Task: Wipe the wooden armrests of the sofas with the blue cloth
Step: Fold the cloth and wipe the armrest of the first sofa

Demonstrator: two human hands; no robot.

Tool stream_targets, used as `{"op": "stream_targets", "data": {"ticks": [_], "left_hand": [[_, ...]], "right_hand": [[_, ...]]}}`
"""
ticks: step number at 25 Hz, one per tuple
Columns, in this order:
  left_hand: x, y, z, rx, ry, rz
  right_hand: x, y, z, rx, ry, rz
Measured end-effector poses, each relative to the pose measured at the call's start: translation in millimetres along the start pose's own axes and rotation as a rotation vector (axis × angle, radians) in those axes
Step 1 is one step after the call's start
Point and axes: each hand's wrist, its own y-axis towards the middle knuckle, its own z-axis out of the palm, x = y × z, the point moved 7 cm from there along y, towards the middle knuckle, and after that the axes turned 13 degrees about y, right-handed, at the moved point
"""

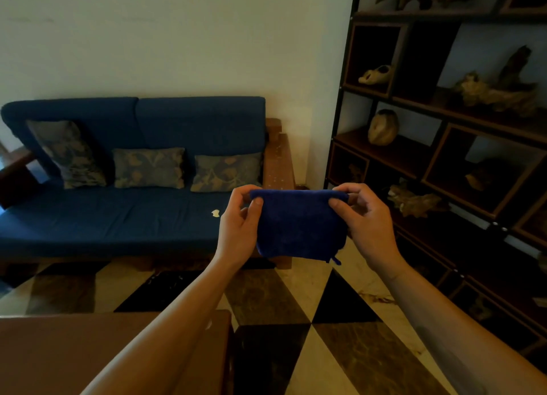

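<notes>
Before the sofa [118, 217], we see left hand [236, 231] and right hand [370, 226] pinching blue cloth [300, 226] by its top corners, hanging midair. Cloth hides the front of the wooden armrest [278, 160]; far-left armrest dark, cut off.

Two bare forearms rose from the bottom edge of the frame toward its centre, neither one covered by a sleeve, cuff, watch or band. The left hand [236, 226] and the right hand [367, 220] were ungloved and carried no rings. The fingernails were short and unpainted. On the forearm at lower right, faint darker mottling showed, too blurred to identify.
</notes>
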Motion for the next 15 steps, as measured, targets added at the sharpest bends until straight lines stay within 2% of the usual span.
{"op": "stream_targets", "data": {"ticks": [9, 15], "left_hand": [[20.6, 119.9, 73.1, -0.071, 0.051, -0.029], [53.1, 190.9, 84.0, -0.123, 0.063, -0.069]], "right_hand": [[-58.7, 152.3, -30.4, 0.073, 0.063, 0.06], [-102.4, 235.5, -7.6, 0.105, 0.051, 0.089]]}}
